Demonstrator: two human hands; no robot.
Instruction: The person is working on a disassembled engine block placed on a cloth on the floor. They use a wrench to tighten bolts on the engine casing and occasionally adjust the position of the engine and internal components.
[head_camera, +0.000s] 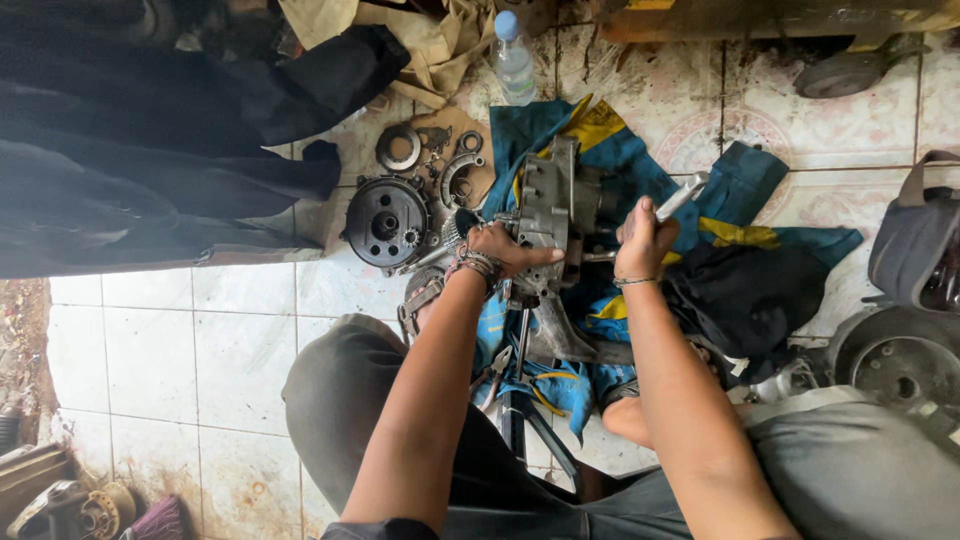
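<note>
A tiled floor (200, 340) carries a blue cloth (745, 180), a water bottle (513, 60), cardboard (450, 125) and a round metal drum (386, 222).

Soft, even daylight falls on my work; the pale tiles (180, 340) look bright without glare. The dark cloth (120, 150) top left swallows detail. Shadows stay faint. Edges bend slightly, and my arms blur near the lens.
</note>
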